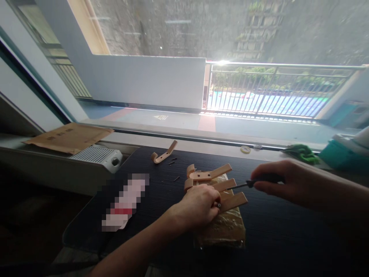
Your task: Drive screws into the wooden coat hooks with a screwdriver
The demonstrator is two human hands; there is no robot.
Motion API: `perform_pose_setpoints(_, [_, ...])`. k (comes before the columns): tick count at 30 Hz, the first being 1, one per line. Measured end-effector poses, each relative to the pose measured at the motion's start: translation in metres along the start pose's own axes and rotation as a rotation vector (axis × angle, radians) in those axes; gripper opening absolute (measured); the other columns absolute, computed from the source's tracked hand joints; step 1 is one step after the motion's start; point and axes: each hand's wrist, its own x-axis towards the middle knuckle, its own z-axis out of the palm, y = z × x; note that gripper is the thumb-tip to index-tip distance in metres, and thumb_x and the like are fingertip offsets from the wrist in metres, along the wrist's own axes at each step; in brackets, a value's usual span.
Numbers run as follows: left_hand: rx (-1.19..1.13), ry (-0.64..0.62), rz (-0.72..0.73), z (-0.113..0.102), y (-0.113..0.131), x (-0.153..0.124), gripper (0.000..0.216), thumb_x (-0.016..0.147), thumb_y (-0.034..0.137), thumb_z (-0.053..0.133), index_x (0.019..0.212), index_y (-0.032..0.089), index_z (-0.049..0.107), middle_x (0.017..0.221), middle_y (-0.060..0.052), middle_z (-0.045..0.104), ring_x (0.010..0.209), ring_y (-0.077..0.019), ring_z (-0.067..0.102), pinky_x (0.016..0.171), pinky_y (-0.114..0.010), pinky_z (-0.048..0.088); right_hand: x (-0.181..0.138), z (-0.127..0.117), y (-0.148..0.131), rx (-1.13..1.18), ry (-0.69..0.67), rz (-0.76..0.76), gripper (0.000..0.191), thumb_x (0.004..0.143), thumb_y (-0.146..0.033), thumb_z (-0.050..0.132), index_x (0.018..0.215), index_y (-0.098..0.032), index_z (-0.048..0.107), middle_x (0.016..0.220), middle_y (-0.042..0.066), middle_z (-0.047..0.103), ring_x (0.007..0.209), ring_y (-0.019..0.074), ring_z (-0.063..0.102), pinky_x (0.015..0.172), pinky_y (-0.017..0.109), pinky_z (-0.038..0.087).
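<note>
My right hand (273, 179) is wrapped around a screwdriver (240, 185) with a dark handle, its shaft pointing left towards the wooden hooks. My left hand (203, 204) rests over the hooks, thumb and fingers pinching a small screw (218, 205) whose round end shows. A curved light-wood hook (207, 175) with two dark holes or screw heads lies farthest back. The middle hook (225, 185) and the nearest hook (235, 202) are partly hidden by my left hand. All three lie across a brown block wrapped in clear plastic (223, 231).
Another wooden hook (164, 156) lies at the back of the dark table (161, 200), near several loose screws (176, 178). A pixelated pinkish item (127, 204) is on the left. A tape roll (245, 149) and green cloth (302, 153) sit along the windowsill.
</note>
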Motion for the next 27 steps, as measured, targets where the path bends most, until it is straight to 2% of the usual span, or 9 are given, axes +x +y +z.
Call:
perform_pose_setpoints(3, [0.021, 0.002, -0.005, -0.003, 0.005, -0.001, 0.012, 0.077, 0.02, 0.056, 0.083, 0.019, 0.066, 0.089, -0.004, 0.068, 0.084, -0.0193, 0.063, 0.072, -0.025, 0.047, -0.019, 0.027, 0.034, 0.442, 0.126, 0.146, 0.039, 0.078, -0.053, 0.06, 0.097, -0.02, 0.068, 0.072, 0.002, 0.068, 0.069, 0.0177, 0.061, 0.064, 0.027, 0.046])
perform_pose_setpoints(5, [0.05, 0.012, -0.004, -0.005, 0.01, -0.003, 0.01, 0.078, 0.02, 0.056, 0.084, 0.018, 0.064, 0.091, -0.004, 0.067, 0.086, -0.0196, 0.062, 0.073, -0.026, 0.047, -0.028, 0.051, 0.045, 0.682, 0.211, 0.207, 0.039, 0.073, -0.051, 0.066, 0.094, -0.019, 0.067, 0.072, 0.003, 0.068, 0.071, 0.0182, 0.061, 0.067, 0.028, 0.047])
perform_pose_setpoints(7, [0.078, 0.024, -0.002, -0.007, 0.015, -0.006, 0.01, 0.079, 0.021, 0.056, 0.086, 0.018, 0.063, 0.093, -0.005, 0.065, 0.089, -0.0198, 0.061, 0.077, -0.027, 0.047, -0.033, 0.073, 0.046, 0.828, 0.26, 0.237, 0.037, 0.069, -0.048, 0.071, 0.09, -0.019, 0.067, 0.076, 0.003, 0.069, 0.075, 0.0187, 0.062, 0.069, 0.027, 0.047])
perform_pose_setpoints(10, [0.112, 0.04, -0.019, -0.008, 0.02, -0.013, 0.01, 0.082, 0.022, 0.056, 0.089, 0.018, 0.062, 0.098, -0.005, 0.063, 0.094, -0.0202, 0.06, 0.084, -0.029, 0.046, -0.033, 0.094, 0.041, 0.926, 0.276, 0.225, 0.036, 0.071, -0.05, 0.067, 0.087, -0.018, 0.066, 0.074, 0.003, 0.069, 0.071, 0.0174, 0.059, 0.067, 0.027, 0.045])
perform_pose_setpoints(14, [0.15, 0.064, -0.071, -0.006, 0.024, -0.018, 0.012, 0.083, 0.022, 0.055, 0.093, 0.019, 0.063, 0.103, -0.005, 0.061, 0.096, -0.0204, 0.059, 0.086, -0.031, 0.046, -0.025, 0.103, 0.035, 0.919, 0.351, 0.223, 0.035, 0.074, -0.051, 0.063, 0.084, -0.018, 0.065, 0.069, 0.0, 0.065, 0.066, 0.0151, 0.055, 0.063, 0.026, 0.042])
perform_pose_setpoints(19, [0.185, 0.071, -0.094, 0.0, 0.023, -0.014, 0.013, 0.082, 0.027, 0.058, 0.091, 0.019, 0.063, 0.097, -0.004, 0.062, 0.091, -0.0216, 0.059, 0.082, -0.034, 0.047, -0.021, 0.104, 0.028, 0.748, 0.456, 0.216, 0.031, 0.074, -0.049, 0.061, 0.079, -0.019, 0.066, 0.067, -0.001, 0.062, 0.063, 0.015, 0.054, 0.058, 0.026, 0.041])
perform_pose_setpoints(22, [0.174, 0.084, -0.08, 0.004, 0.019, -0.012, 0.01, 0.082, 0.024, 0.058, 0.089, 0.019, 0.063, 0.097, -0.003, 0.063, 0.092, -0.0207, 0.059, 0.083, -0.033, 0.046, -0.025, 0.108, 0.025, 0.655, 0.512, 0.231, 0.028, 0.074, -0.047, 0.061, 0.079, -0.02, 0.067, 0.068, -0.001, 0.064, 0.062, 0.0155, 0.055, 0.058, 0.026, 0.042])
perform_pose_setpoints(27, [0.171, 0.097, -0.033, 0.006, 0.014, -0.011, 0.012, 0.084, 0.021, 0.057, 0.092, 0.022, 0.064, 0.096, -0.001, 0.064, 0.09, -0.0189, 0.06, 0.083, -0.031, 0.045, -0.033, 0.12, 0.023, 0.546, 0.496, 0.231, 0.027, 0.078, -0.047, 0.058, 0.084, -0.023, 0.068, 0.072, -0.001, 0.067, 0.062, 0.0159, 0.059, 0.058, 0.026, 0.044])
